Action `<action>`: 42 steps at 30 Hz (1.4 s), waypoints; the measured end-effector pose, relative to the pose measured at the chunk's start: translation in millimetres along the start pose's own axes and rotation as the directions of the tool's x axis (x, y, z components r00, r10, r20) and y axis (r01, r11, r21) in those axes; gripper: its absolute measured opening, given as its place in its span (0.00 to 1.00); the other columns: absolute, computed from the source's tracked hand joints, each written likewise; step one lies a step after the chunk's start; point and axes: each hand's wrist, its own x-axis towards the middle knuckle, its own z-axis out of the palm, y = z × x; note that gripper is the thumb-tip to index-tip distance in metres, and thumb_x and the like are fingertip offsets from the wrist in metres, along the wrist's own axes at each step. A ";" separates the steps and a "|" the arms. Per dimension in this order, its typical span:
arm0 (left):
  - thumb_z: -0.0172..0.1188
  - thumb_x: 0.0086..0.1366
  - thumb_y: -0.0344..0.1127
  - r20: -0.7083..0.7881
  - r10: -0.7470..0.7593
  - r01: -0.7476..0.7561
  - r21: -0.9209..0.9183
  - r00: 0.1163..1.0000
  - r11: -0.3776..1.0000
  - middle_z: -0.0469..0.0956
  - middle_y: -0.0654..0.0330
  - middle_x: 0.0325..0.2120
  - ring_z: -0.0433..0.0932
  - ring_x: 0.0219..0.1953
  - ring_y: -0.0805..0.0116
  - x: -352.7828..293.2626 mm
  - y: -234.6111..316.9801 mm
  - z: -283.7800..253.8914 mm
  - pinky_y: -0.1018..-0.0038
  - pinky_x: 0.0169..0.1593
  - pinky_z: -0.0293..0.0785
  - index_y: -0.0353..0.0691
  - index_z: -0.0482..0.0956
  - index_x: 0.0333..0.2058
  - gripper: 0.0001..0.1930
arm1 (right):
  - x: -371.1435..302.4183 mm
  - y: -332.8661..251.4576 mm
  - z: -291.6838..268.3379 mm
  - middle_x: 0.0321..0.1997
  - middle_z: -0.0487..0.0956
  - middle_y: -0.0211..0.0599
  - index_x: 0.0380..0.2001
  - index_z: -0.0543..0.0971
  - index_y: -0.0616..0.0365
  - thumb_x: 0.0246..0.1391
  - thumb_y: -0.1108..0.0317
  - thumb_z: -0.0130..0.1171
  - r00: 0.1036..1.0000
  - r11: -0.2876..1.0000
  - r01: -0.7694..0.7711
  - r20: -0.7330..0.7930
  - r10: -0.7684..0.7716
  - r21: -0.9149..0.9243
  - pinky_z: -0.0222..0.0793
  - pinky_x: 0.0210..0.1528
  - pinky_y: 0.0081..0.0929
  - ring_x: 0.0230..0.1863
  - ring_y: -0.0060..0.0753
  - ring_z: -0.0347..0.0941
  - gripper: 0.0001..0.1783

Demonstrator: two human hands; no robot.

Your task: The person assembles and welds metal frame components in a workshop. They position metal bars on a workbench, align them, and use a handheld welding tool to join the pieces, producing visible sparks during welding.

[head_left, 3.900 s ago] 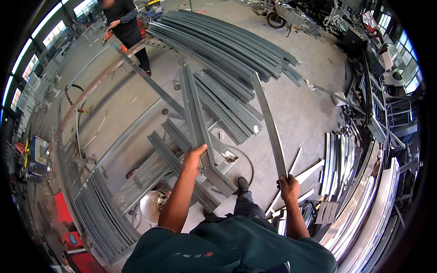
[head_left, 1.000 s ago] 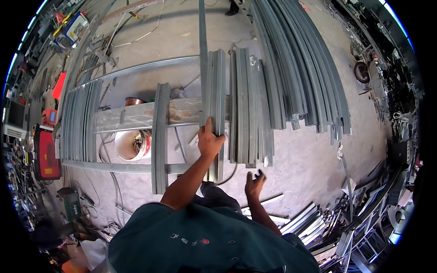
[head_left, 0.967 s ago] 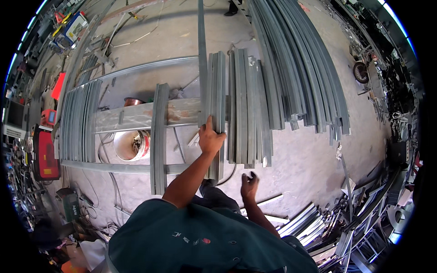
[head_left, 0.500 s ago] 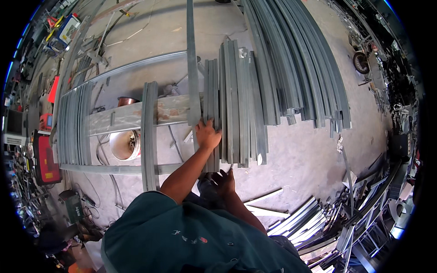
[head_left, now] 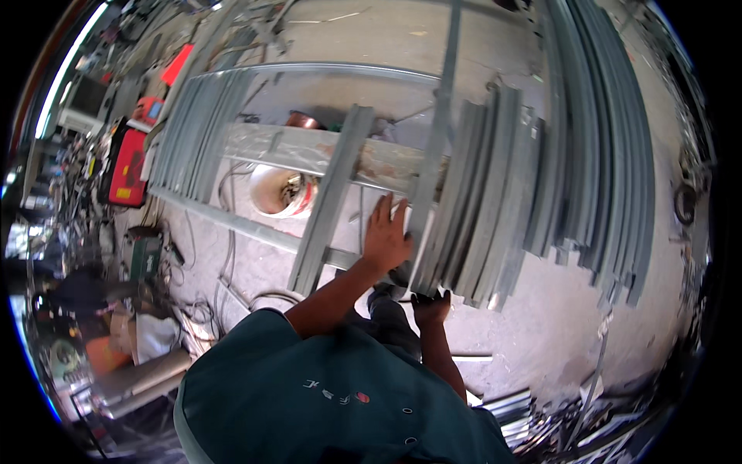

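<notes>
My left hand (head_left: 386, 238) is open, its fingers stretched apart beside the left edge of a row of grey metal channels (head_left: 483, 201). Close to its fingertips runs a long flat metal bar (head_left: 442, 116), which crosses the frame lengthwise. Down at the near end of the row, my right hand (head_left: 430, 308) is closed around the end of the leftmost channel (head_left: 439, 251); its fingertips are partly hidden underneath. To the left, another pair of channels (head_left: 332, 201) lies across the metal frame (head_left: 255, 228).
A white bucket (head_left: 267, 189) stands below the frame. More channels (head_left: 197, 135) lie at the frame's left end, and long profiles (head_left: 599, 139) at the right. Red machine (head_left: 127, 166), green metal case (head_left: 143, 254) and cables sit left. Metal offcuts (head_left: 510, 414) lie at lower right.
The view has swung, so the scene sits further right. My left hand has come off the channels and spread its fingers. My right hand has moved up to the channel's near end.
</notes>
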 end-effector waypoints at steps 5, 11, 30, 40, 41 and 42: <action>0.69 0.51 0.41 0.131 -0.595 0.517 0.374 0.793 0.770 0.60 0.39 0.63 0.61 0.65 0.37 -31.7 -122.4 -70.4 0.46 0.63 0.64 0.43 0.45 0.73 0.54 | -19.0 22.6 -36.7 0.38 0.74 0.37 0.49 0.65 0.61 0.60 0.63 0.60 0.989 0.996 0.040 -0.143 -0.050 -0.076 0.75 0.37 0.35 0.39 0.35 0.74 0.21; 0.63 0.52 0.36 0.252 -0.592 0.575 0.144 0.766 0.805 0.68 0.45 0.55 0.73 0.57 0.44 -44.1 -167.5 -85.3 0.53 0.55 0.75 0.45 0.45 0.73 0.52 | -46.2 45.4 -27.7 0.26 0.74 0.36 0.26 0.74 0.53 0.54 0.63 0.55 0.920 0.882 -0.350 -0.292 0.260 -0.316 0.71 0.35 0.40 0.29 0.43 0.71 0.08; 0.72 0.46 0.40 0.227 -0.907 0.755 -0.641 0.354 0.134 0.71 0.47 0.54 0.76 0.52 0.46 -519.1 -349.8 -302.2 0.58 0.58 0.71 0.53 0.52 0.73 0.55 | 7.5 350.7 278.9 0.46 0.74 0.50 0.47 0.74 0.69 0.62 0.59 0.58 0.754 -0.722 0.584 0.578 0.312 -0.372 0.68 0.49 0.39 0.47 0.44 0.71 0.21; 0.67 0.47 0.50 0.509 -0.708 0.465 -0.534 -0.490 -0.706 0.72 0.40 0.55 0.75 0.56 0.44 -640.9 -311.8 -107.3 0.60 0.59 0.73 0.59 0.57 0.72 0.51 | 68.0 415.3 328.0 0.46 0.80 0.62 0.47 0.75 0.78 0.51 0.60 0.68 0.674 -0.851 0.410 0.520 0.524 0.327 0.74 0.50 0.46 0.46 0.57 0.79 0.30; 0.66 0.48 0.48 0.535 -0.674 0.452 -0.500 -0.510 -0.739 0.71 0.40 0.56 0.75 0.57 0.45 -647.0 -306.4 -74.0 0.61 0.59 0.73 0.59 0.58 0.72 0.49 | 61.6 423.1 332.5 0.47 0.81 0.62 0.47 0.75 0.78 0.51 0.60 0.68 0.687 -0.848 0.404 0.498 0.529 0.342 0.74 0.51 0.46 0.46 0.57 0.79 0.30; 0.65 0.48 0.47 0.559 -0.643 0.443 -0.466 -0.524 -0.766 0.70 0.41 0.57 0.75 0.57 0.46 -650.5 -303.9 -58.0 0.61 0.59 0.74 0.59 0.59 0.71 0.48 | 60.2 428.2 334.6 0.47 0.81 0.61 0.48 0.75 0.77 0.51 0.60 0.68 0.699 -0.847 0.395 0.482 0.528 0.355 0.74 0.51 0.46 0.47 0.57 0.79 0.30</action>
